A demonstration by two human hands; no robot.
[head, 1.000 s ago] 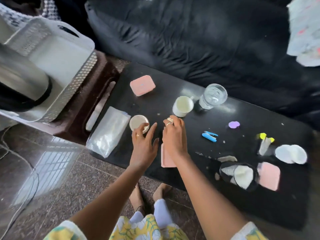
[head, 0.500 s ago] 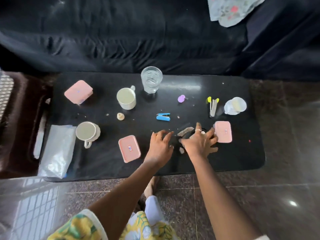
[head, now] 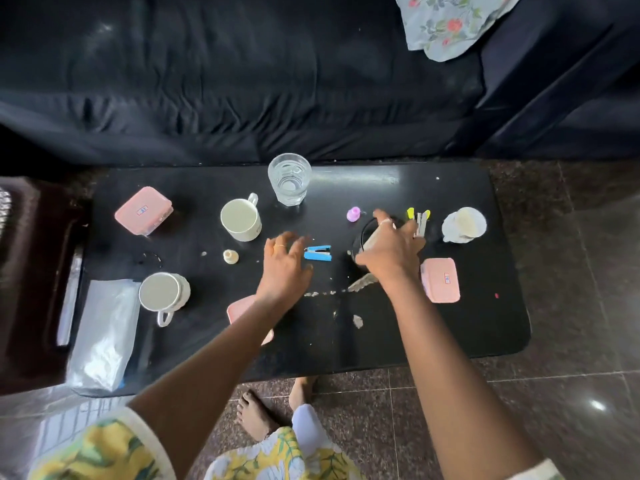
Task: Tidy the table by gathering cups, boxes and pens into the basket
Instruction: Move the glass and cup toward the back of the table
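Observation:
My right hand (head: 391, 252) is clamped from above on a black round cup (head: 363, 237) at the table's middle right; most of the cup is hidden. My left hand (head: 284, 268) hovers with fingers spread, just left of a blue stapler (head: 318, 253). A white mug (head: 241, 220), a clear glass (head: 289, 178) and a tipped white cup (head: 162, 292) are to the left. Pink boxes lie at the back left (head: 143, 211), at the right (head: 441, 280) and under my left forearm (head: 239, 308). Yellow-capped pens (head: 419, 220) lie beyond my right hand. No basket is in view.
The low black table (head: 485, 323) stands against a dark sofa (head: 242, 81). On the table are a clear plastic bag (head: 104, 334), a crumpled white cup (head: 464, 225), a purple cap (head: 353, 214), a cream cap (head: 230, 256) and crumbs. A brown stand (head: 31, 271) is at the left.
The view swung right, off the basket. My right hand closed over the black cup and shifted it away from the front edge. My left hand moved up beside the blue stapler.

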